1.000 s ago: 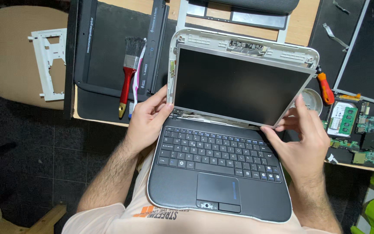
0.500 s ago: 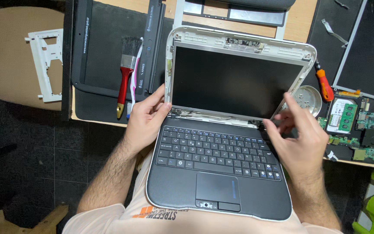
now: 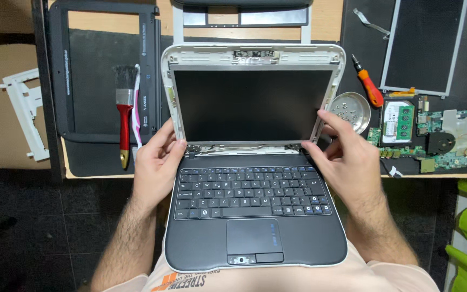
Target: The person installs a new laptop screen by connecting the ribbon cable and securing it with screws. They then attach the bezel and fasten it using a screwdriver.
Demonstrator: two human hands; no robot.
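Where the small laptop (image 3: 255,216) rests on the lap against the bench (image 3: 325,21) edge, long axis running nine to three o'clock, screen panel (image 3: 249,105) tilted up and stripped of its front bezel inside the white lid shell (image 3: 252,55). At nine o'clock of the screen, well apart: white plastic bracket (image 3: 25,111) on a tan seat, then black bezel frame (image 3: 104,81) on a dark mat, then red-handled brush (image 3: 125,116) lying twelve to six. Left hand (image 3: 155,165) at the seven o'clock corner of the screen, fingers loosely curled, thumb and forefinger (image 3: 177,147) pinching at the lid's left edge beside the hinge. Bare hinge strip (image 3: 239,147) and thin wires between the two hands, just at twelve o'clock of the keyboard (image 3: 247,192). Right hand (image 3: 349,159) at the five o'clock corner, half open, fingertips (image 3: 310,147) touching the right hinge area, thumb raised toward the lid's right edge. Both hands about equally near, one per side. At three o'clock: metal dish of screws (image 3: 351,110), orange screwdriver (image 3: 367,81), loose circuit boards (image 3: 433,135), spare display panel (image 3: 425,46).

Contact under both sets of fingers hidden; cannot tell whether anything small held. Lower arms and laptop's front edge partly cut off; another lid at twelve o'clock cropped.
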